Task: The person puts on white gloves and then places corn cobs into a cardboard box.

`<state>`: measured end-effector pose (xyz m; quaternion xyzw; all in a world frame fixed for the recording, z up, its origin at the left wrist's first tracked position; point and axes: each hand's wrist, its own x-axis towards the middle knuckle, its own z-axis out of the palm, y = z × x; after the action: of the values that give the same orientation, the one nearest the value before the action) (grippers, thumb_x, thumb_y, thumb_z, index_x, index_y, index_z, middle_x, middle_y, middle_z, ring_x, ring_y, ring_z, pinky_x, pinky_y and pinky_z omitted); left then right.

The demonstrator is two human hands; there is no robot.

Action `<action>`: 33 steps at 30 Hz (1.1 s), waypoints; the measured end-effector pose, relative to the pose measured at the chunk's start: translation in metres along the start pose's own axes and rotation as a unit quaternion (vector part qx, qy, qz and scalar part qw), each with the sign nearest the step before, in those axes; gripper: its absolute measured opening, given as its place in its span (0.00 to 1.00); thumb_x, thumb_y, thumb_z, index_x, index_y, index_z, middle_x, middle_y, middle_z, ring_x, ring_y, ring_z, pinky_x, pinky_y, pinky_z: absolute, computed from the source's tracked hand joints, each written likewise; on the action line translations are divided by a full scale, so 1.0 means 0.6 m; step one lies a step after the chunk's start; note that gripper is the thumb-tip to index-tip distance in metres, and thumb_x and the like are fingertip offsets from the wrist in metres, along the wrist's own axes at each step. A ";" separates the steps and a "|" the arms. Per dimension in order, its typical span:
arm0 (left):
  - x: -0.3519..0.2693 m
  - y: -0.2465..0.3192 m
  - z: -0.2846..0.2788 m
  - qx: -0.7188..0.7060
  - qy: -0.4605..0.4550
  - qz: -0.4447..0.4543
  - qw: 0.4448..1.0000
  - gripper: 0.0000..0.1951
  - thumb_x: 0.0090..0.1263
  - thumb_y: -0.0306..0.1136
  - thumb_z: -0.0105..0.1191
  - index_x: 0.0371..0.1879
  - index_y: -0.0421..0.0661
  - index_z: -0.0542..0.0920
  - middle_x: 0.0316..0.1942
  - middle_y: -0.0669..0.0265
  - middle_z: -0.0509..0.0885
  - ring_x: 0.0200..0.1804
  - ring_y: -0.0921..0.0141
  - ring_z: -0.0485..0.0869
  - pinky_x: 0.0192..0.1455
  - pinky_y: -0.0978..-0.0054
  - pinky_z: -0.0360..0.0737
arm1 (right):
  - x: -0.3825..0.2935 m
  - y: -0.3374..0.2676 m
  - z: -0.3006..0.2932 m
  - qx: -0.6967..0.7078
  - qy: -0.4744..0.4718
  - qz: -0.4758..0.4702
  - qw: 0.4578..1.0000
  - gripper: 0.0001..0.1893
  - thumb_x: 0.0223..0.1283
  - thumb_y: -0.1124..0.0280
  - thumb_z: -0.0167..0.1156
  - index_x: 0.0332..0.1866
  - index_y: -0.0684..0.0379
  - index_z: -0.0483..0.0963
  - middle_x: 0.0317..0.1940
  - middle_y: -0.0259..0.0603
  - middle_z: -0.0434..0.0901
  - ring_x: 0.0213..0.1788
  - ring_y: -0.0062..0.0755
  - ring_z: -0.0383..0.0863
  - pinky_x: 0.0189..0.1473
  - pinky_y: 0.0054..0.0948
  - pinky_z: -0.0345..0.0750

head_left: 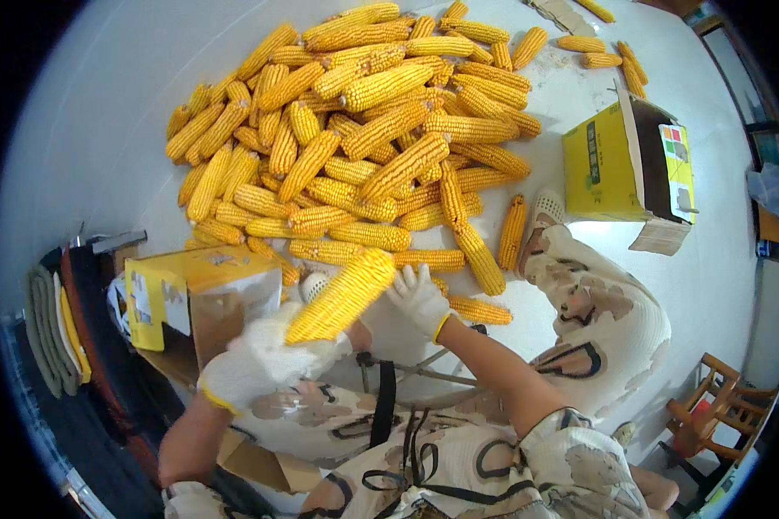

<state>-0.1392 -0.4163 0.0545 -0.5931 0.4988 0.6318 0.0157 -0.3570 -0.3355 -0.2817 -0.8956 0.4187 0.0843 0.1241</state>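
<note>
My left hand, in a white knit glove with a yellow cuff, grips the lower end of a yellow ear of corn. The ear is husked and tilts up to the right. My right hand, gloved the same way, has its fingers apart close beside the ear's upper end; I cannot tell whether it touches it. Beyond both hands lies a large pile of husked corn ears on the pale floor. A single ear lies just right of my right hand. The fingers of my left hand are partly blurred.
An open yellow cardboard box lies at the right, and another yellow box stands at the left. Several loose ears lie at the far right. A wooden stool is at lower right; folded cloths are at far left.
</note>
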 end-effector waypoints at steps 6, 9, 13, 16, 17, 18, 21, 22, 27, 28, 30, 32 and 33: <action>0.091 -0.038 0.056 -0.061 0.010 -0.086 0.994 0.27 0.73 0.41 0.67 0.67 0.45 0.74 0.29 0.72 0.82 0.21 0.80 0.76 0.23 0.77 0.74 | 0.031 0.018 0.035 0.096 0.066 0.127 0.985 0.27 0.72 0.63 0.54 0.76 0.35 0.68 0.75 0.47 0.63 0.77 0.60 0.60 0.69 0.84 0.57; 0.103 -0.025 0.036 -0.044 -0.008 -0.061 0.997 0.28 0.73 0.40 0.67 0.69 0.47 0.73 0.28 0.71 0.82 0.22 0.79 0.76 0.23 0.77 0.75 | 0.011 0.058 0.035 0.064 0.040 0.079 0.994 0.27 0.72 0.62 0.55 0.75 0.32 0.68 0.77 0.46 0.59 0.79 0.60 0.57 0.70 0.85 0.52; 0.104 -0.022 0.023 -0.059 0.011 -0.096 0.994 0.28 0.73 0.40 0.66 0.70 0.49 0.73 0.32 0.70 0.84 0.24 0.78 0.79 0.24 0.76 0.76 | 0.009 0.070 -0.013 0.045 -0.079 0.088 0.992 0.28 0.69 0.59 0.57 0.75 0.30 0.69 0.79 0.52 0.58 0.80 0.61 0.53 0.73 0.84 0.49; 0.122 -0.040 0.009 -0.163 0.044 -0.087 0.982 0.25 0.75 0.41 0.63 0.67 0.45 0.76 0.37 0.67 0.85 0.30 0.77 0.81 0.28 0.77 0.78 | -0.006 0.086 -0.021 0.055 -0.065 0.097 0.992 0.26 0.67 0.60 0.59 0.71 0.33 0.74 0.76 0.54 0.60 0.79 0.61 0.56 0.73 0.84 0.49; 0.134 -0.031 -0.011 -0.167 0.046 -0.062 0.983 0.23 0.77 0.42 0.62 0.65 0.44 0.77 0.40 0.67 0.85 0.33 0.77 0.82 0.32 0.77 0.79 | -0.007 0.095 -0.022 0.053 -0.065 0.099 0.992 0.26 0.67 0.60 0.59 0.71 0.33 0.74 0.76 0.54 0.60 0.79 0.61 0.56 0.73 0.84 0.49; 0.149 -0.018 -0.025 -0.171 0.046 -0.043 0.983 0.22 0.79 0.43 0.60 0.63 0.42 0.79 0.43 0.67 0.86 0.36 0.76 0.83 0.36 0.78 0.81 | -0.008 0.098 -0.020 0.056 -0.052 0.098 0.992 0.24 0.65 0.61 0.60 0.68 0.34 0.77 0.76 0.55 0.60 0.78 0.62 0.57 0.72 0.84 0.49; 0.236 0.080 -0.055 -0.250 0.113 -0.086 0.958 0.17 0.80 0.49 0.58 0.53 0.47 0.80 0.33 0.66 0.83 0.26 0.77 0.79 0.22 0.80 0.73 | -0.015 0.112 -0.021 0.052 -0.057 0.106 0.991 0.20 0.67 0.60 0.59 0.63 0.34 0.80 0.75 0.52 0.62 0.77 0.61 0.59 0.72 0.83 0.49; 0.261 0.066 -0.085 -0.287 0.111 0.014 0.951 0.18 0.81 0.48 0.57 0.58 0.48 0.79 0.35 0.65 0.84 0.28 0.77 0.80 0.25 0.81 0.76 | 0.000 0.106 -0.032 0.043 -0.058 0.095 0.993 0.17 0.71 0.58 0.57 0.62 0.32 0.81 0.75 0.49 0.64 0.77 0.61 0.61 0.72 0.83 0.50; 0.254 0.087 -0.140 -0.171 0.200 0.081 0.961 0.24 0.82 0.44 0.57 0.70 0.45 0.75 0.51 0.55 0.86 0.45 0.70 0.86 0.49 0.71 0.86 | -0.006 0.123 -0.007 0.060 0.026 0.044 0.997 0.16 0.64 0.59 0.60 0.57 0.36 0.81 0.68 0.50 0.68 0.70 0.59 0.67 0.69 0.74 0.58; 0.228 0.082 -0.139 -0.074 0.198 0.119 0.970 0.26 0.82 0.42 0.57 0.73 0.44 0.73 0.55 0.52 0.85 0.50 0.69 0.87 0.55 0.69 0.85 | -0.014 0.130 0.000 0.075 0.053 0.044 0.995 0.16 0.63 0.59 0.60 0.56 0.38 0.81 0.66 0.51 0.69 0.69 0.58 0.68 0.68 0.72 0.60; 0.160 0.022 -0.173 0.136 0.304 0.149 0.931 0.27 0.83 0.39 0.54 0.77 0.44 0.70 0.61 0.51 0.84 0.60 0.66 0.85 0.63 0.69 0.80 | -0.022 0.138 -0.015 0.115 0.081 0.034 0.989 0.19 0.56 0.60 0.62 0.55 0.41 0.80 0.65 0.52 0.69 0.67 0.57 0.68 0.68 0.66 0.61; 0.092 -0.018 -0.190 0.291 0.439 0.078 0.846 0.27 0.83 0.38 0.53 0.77 0.45 0.70 0.66 0.53 0.82 0.65 0.64 0.83 0.67 0.68 0.77 | -0.032 0.139 -0.015 0.143 0.085 0.050 0.985 0.23 0.50 0.61 0.65 0.55 0.48 0.77 0.64 0.55 0.70 0.67 0.57 0.70 0.68 0.60 0.62; 0.042 -0.053 -0.203 0.271 0.472 0.059 0.837 0.27 0.83 0.39 0.53 0.78 0.45 0.70 0.68 0.53 0.81 0.67 0.62 0.82 0.69 0.67 0.76 | -0.022 0.126 -0.012 0.146 0.087 0.046 0.984 0.23 0.50 0.61 0.65 0.55 0.48 0.77 0.64 0.55 0.70 0.67 0.57 0.70 0.68 0.60 0.62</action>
<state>-0.0378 -0.4935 0.0402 -0.7606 0.6312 0.1150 -0.0987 -0.4235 -0.3745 -0.2829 -0.8515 0.4765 -0.0500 0.2129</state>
